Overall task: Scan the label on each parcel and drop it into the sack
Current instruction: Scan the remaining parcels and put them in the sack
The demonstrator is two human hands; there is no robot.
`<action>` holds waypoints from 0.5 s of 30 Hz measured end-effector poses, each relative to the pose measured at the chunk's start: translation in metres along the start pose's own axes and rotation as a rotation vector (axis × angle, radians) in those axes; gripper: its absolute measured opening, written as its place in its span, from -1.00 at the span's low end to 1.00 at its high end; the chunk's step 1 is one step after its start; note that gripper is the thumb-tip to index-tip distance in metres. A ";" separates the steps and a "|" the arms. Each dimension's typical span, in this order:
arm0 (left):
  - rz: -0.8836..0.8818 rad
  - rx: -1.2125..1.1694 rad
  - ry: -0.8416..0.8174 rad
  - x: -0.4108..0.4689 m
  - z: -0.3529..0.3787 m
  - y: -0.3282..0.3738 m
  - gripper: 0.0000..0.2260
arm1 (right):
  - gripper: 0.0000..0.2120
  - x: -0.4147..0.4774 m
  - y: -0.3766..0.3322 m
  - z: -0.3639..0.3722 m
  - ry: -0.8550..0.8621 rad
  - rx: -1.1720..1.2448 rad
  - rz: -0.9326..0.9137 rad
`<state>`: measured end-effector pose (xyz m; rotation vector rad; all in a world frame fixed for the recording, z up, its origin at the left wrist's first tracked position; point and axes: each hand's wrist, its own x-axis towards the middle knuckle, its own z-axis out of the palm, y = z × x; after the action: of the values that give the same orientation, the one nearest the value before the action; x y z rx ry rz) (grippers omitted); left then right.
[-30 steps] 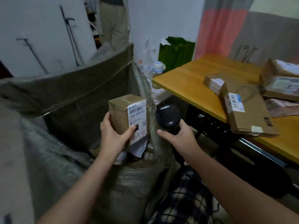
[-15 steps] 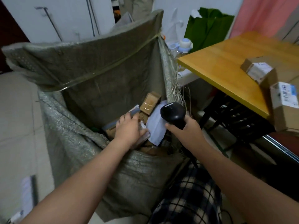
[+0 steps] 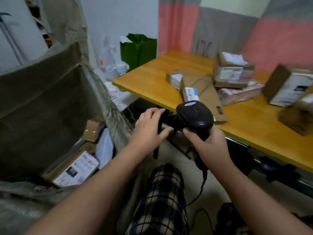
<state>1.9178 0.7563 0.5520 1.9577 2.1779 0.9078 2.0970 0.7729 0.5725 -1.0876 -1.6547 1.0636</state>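
The empty, spread left hand was nearer the box lying lengthwise up-right on the counter; the right hand gripped the scanner.

Scanner glossy black plastic; sack coarse woven cloth; table smooth wood; parcels matt cardboard.

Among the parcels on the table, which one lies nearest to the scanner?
The flat brown cardboard parcel with the blue-and-white label, at the table's front edge just behind the scanner. The others lie farther back or right.
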 end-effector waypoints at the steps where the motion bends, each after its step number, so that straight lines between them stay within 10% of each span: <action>1: 0.022 0.005 -0.010 0.006 0.006 0.013 -0.40 | -0.74 0.000 0.001 -0.013 0.035 0.014 0.010; 15: -0.535 -0.858 -0.307 0.142 0.035 0.048 -0.41 | -0.79 0.051 0.030 -0.058 0.192 0.195 0.252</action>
<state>1.9494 0.9016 0.5922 0.9729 1.5884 1.0841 2.1451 0.8401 0.5701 -1.2481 -1.2588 1.2121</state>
